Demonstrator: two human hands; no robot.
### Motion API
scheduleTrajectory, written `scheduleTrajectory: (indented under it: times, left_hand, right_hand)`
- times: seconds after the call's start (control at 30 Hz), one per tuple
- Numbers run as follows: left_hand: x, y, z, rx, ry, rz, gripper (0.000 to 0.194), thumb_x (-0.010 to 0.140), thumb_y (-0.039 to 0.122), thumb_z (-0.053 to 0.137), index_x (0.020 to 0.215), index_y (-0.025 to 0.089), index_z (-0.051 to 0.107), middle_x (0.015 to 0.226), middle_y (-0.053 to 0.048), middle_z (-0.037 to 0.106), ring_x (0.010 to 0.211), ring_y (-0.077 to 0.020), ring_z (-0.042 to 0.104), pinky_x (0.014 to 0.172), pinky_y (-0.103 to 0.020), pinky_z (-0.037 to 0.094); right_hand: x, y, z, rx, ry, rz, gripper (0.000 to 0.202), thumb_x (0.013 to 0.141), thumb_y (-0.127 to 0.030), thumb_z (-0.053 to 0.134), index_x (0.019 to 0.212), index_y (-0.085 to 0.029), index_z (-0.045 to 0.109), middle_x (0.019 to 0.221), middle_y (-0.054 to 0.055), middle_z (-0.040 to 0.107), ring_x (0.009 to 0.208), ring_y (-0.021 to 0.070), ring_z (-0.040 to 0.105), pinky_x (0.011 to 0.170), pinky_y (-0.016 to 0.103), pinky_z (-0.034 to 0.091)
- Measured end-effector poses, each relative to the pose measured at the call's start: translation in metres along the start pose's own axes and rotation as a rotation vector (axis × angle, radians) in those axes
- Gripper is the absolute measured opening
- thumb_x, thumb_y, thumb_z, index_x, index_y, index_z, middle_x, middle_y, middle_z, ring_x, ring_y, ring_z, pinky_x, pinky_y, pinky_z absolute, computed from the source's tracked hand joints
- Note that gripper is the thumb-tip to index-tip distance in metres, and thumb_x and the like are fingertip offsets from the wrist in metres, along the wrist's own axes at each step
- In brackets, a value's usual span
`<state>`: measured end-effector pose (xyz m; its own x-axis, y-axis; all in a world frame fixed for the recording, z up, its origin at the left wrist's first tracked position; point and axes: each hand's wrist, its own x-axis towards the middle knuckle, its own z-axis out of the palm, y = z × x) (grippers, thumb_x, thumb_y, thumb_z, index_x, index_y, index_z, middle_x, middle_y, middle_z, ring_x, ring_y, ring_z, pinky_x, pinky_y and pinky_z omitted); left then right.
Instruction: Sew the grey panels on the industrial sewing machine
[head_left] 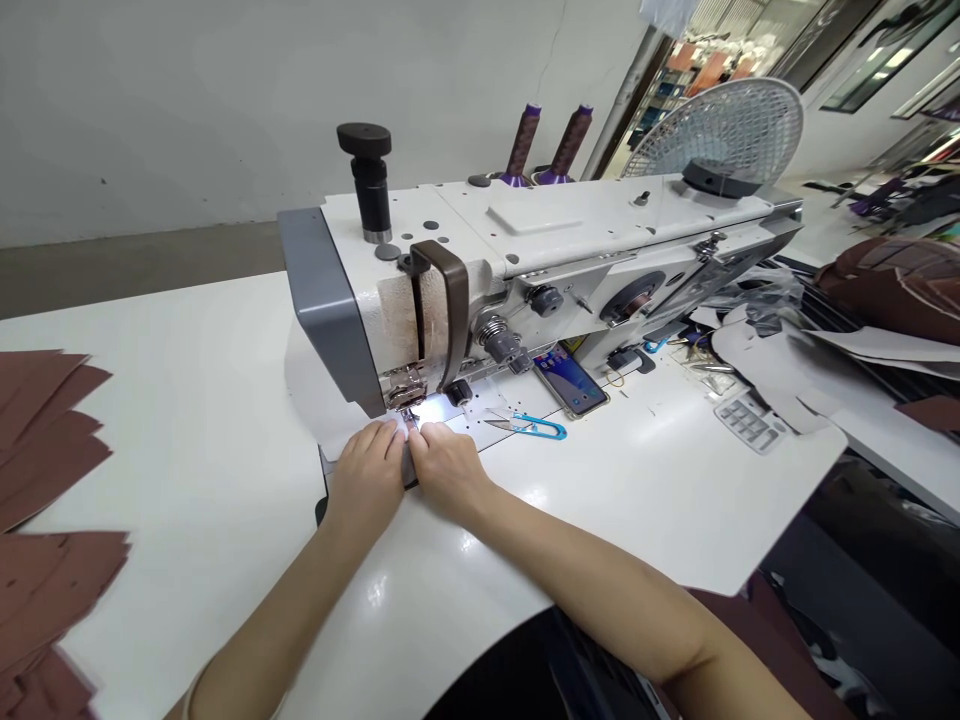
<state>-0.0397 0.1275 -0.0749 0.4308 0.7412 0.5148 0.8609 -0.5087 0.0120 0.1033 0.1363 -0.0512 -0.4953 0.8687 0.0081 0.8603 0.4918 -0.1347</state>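
Note:
At the front of a white sewing machine (457, 225), my left hand (369, 470) and my right hand (448, 465) meet just before the lit presser foot (409, 415). The fingers of both hands are bent and pressed down close together. Whatever lies beneath or between the fingertips is too small and covered to name. A pale flat area (319, 410) shows left of the machine head; I cannot tell whether it is material or part of the bed. To the right of my right hand lie blue-handled thread snips (536, 427), apart from it.
A phone (571, 380) rests against the machine's base. Stacked brown pieces (56, 590) line the left of the white table (217, 480). Two thread cones (523, 145) and a fan (720, 135) stand behind the machine. Brown material and scraps (892, 290) lie at right.

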Motion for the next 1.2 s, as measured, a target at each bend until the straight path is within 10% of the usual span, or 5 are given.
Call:
scheduleTrajectory:
  times: [1.2]
  left_hand:
    - [0.007, -0.017, 0.004, 0.009, -0.037, 0.002, 0.041, 0.079, 0.002, 0.035, 0.110, 0.006, 0.062, 0.103, -0.016, 0.066, 0.104, -0.0275, 0.056, 0.090, -0.042, 0.046]
  right_hand:
    - [0.003, 0.001, 0.013, -0.043, 0.089, 0.069, 0.017, 0.093, -0.014, 0.038, 0.090, -0.019, 0.054, 0.082, 0.004, 0.057, 0.074, 0.0158, 0.050, 0.051, 0.028, 0.021]
